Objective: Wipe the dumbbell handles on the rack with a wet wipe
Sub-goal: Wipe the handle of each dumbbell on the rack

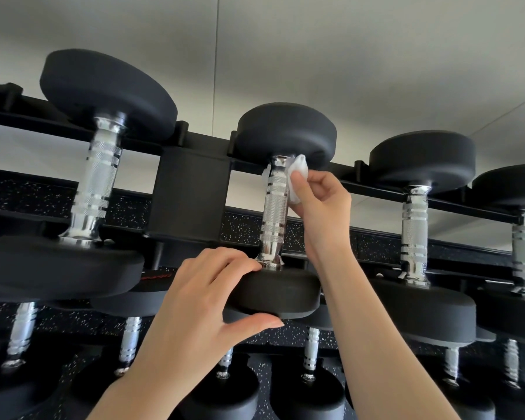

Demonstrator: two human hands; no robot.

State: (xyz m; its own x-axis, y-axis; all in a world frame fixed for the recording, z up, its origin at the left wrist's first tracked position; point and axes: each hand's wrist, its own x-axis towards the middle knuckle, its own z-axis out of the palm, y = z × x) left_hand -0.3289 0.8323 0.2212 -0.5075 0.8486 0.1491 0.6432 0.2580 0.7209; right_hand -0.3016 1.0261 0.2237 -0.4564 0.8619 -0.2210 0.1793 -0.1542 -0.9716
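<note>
Middle dumbbell (275, 213) on the top tier of the black rack (191, 189): black rubber heads, chrome handle (275, 207) knurled, banded with smooth rings. Crumpled white wet wipe (297, 174) pinched by the right hand (322, 204), pressed to the handle's upper end under the far head. Near head clamped by the left hand (203, 298), fingers above, thumb below. More dumbbells alongside and beneath.

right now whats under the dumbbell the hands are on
Under the gripped dumbbell, a lower rack tier holds more dumbbells, chrome handles over speckled flooring. The left hand and both forearms cover part of that row.
</note>
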